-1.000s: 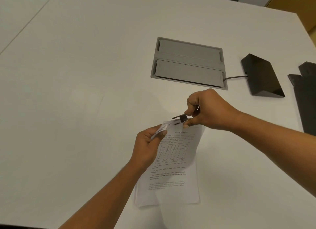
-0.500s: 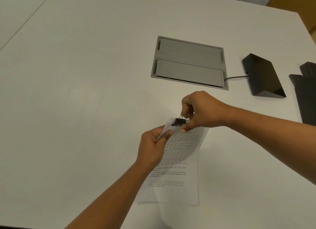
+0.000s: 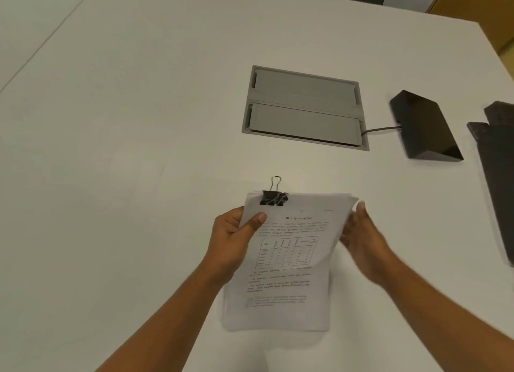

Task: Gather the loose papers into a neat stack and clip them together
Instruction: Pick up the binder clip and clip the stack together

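Observation:
A stack of printed white papers (image 3: 289, 260) is held up over the white table (image 3: 125, 149), printed side facing me. A black binder clip (image 3: 274, 198) sits clamped on the stack's top left corner, one wire handle standing up and one folded flat on the page. My left hand (image 3: 232, 241) grips the stack's left edge, thumb on the front sheet just below the clip. My right hand (image 3: 361, 238) holds the right edge near the top, fingers behind the sheets, slightly blurred.
A grey recessed cable box (image 3: 304, 107) with two closed lids is set into the table beyond the papers. A black wedge-shaped device (image 3: 425, 127) with a cable lies to its right. Dark flat objects (image 3: 498, 177) lie at the right edge.
My right hand has let go of the binder clip and moved to the stack's right edge. The clip now stays clamped on the corner. The papers are raised and squared between both hands.

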`<state>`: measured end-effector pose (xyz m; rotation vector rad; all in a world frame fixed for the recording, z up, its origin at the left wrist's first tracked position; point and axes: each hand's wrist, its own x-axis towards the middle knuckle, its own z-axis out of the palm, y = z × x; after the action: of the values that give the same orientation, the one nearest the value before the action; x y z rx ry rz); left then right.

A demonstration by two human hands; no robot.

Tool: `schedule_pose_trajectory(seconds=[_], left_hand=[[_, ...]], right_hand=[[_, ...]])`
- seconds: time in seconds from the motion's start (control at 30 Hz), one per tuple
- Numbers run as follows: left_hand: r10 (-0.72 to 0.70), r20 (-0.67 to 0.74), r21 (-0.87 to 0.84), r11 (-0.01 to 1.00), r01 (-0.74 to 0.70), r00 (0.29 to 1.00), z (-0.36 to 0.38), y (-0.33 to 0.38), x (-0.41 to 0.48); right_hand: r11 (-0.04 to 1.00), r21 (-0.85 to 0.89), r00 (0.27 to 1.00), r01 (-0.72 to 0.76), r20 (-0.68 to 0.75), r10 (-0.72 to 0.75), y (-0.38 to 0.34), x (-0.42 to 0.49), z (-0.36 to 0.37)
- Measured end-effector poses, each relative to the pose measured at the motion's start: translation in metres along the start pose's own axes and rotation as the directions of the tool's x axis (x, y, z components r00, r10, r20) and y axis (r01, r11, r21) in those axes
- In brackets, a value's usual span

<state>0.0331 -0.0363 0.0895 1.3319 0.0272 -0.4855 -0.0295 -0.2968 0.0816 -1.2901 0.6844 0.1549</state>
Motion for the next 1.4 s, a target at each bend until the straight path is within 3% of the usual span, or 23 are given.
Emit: schedule_pose_trajectory(seconds=[0.1, 0.17, 0.3, 0.43, 0.7, 0.93, 1.03, 1.1, 1.2, 1.4], left_hand=[[-0.063, 0.002, -0.090, 0.994, 0.063, 0.998, -0.004, 0.003, 0.005], [-0.099, -0.032, -0.148, 0.985, 0.093, 0.995, -0.007, 0.004, 0.010], [-0.158, -0.117, -0.155, 0.978, 0.139, 0.980, -0.012, 0.002, 0.017], [-0.219, -0.100, 0.007, 0.975, 0.220, 0.971, -0.018, -0.017, 0.010], [-0.257, 0.025, 0.382, 0.896, 0.228, 0.966, -0.029, -0.057, -0.017], [-0.266, -0.151, 0.353, 0.885, 0.303, 0.952, -0.026, -0.056, 0.018], [-0.196, -0.233, 0.546, 0.784, 0.295, 0.952, -0.026, -0.065, 0.029], [-0.121, -0.202, 0.728, 0.645, 0.232, 0.972, -0.028, -0.072, 0.033], [-0.095, -0.132, 0.844, 0.512, 0.162, 0.987, -0.029, -0.075, 0.033], [-0.130, -0.059, 0.882, 0.458, 0.113, 0.990, -0.033, -0.073, 0.043]], right_hand=[[0.995, -0.045, 0.974, -0.087, 0.205, 0.095, 0.032, -0.015, -0.002], [0.982, -0.163, 0.966, -0.096, 0.225, 0.132, 0.045, -0.022, -0.004], [0.975, -0.205, 0.993, -0.081, 0.070, 0.098, 0.067, -0.035, -0.009], [0.981, -0.174, 0.996, -0.083, -0.055, 0.074, 0.079, -0.044, -0.010], [0.996, -0.004, 0.988, -0.087, -0.124, 0.086, 0.069, -0.016, -0.001], [0.990, -0.125, 0.990, -0.070, -0.127, 0.055, 0.038, 0.035, 0.006], [0.947, -0.296, 0.972, -0.126, -0.226, 0.058, 0.031, 0.051, 0.008], [0.897, -0.412, 0.948, -0.162, -0.316, 0.026, 0.032, 0.057, 0.009], [0.804, -0.574, 0.937, -0.157, -0.344, -0.062, 0.037, 0.060, 0.010], [0.753, -0.649, 0.929, -0.112, -0.338, -0.152, 0.043, 0.062, 0.007]])
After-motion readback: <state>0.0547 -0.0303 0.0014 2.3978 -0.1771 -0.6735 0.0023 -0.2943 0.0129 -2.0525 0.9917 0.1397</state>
